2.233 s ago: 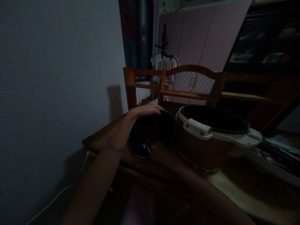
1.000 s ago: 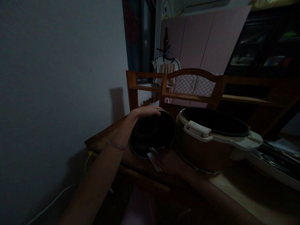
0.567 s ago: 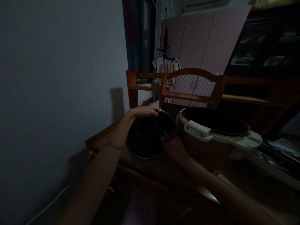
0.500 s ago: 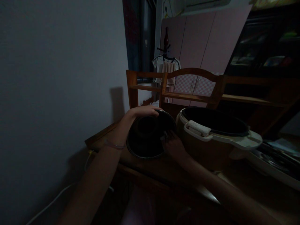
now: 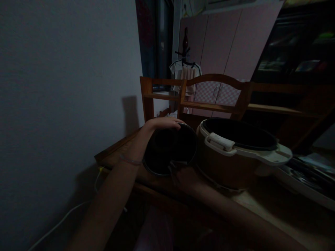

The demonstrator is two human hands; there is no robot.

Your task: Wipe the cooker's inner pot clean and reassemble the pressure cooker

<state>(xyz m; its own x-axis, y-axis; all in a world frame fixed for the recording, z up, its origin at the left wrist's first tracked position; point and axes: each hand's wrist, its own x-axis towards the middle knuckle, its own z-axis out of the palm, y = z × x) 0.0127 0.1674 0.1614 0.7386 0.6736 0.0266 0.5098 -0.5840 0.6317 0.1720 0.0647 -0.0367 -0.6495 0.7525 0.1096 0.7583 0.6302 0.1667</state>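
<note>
A dark, round inner pot (image 5: pixel 159 158) rests tilted on the wooden desk (image 5: pixel 115 153), its mouth facing me. Over its top rim my left hand (image 5: pixel 167 122) is bent and grips the edge, the fingertips partly out of sight. My right hand (image 5: pixel 187 178) is at the pot's lower right rim, closed on a thin greyish cloth (image 5: pixel 178 164) that touches the rim. Just right of the pot stands a rice cooker body (image 5: pixel 227 169) with a white handle, its lid not seen and its inside dark.
A wooden shelf rail (image 5: pixel 214 108) runs along the back of the desk. On the right lies a white tray (image 5: pixel 300 190) with dark items. A plain wall (image 5: pixel 78 87) rises on the left, and a white cable (image 5: pixel 60 223) hangs below the desk.
My right hand with the cloth has moved from inside the pot's right side down and left to its lower rim. My left hand stays on the top rim.
</note>
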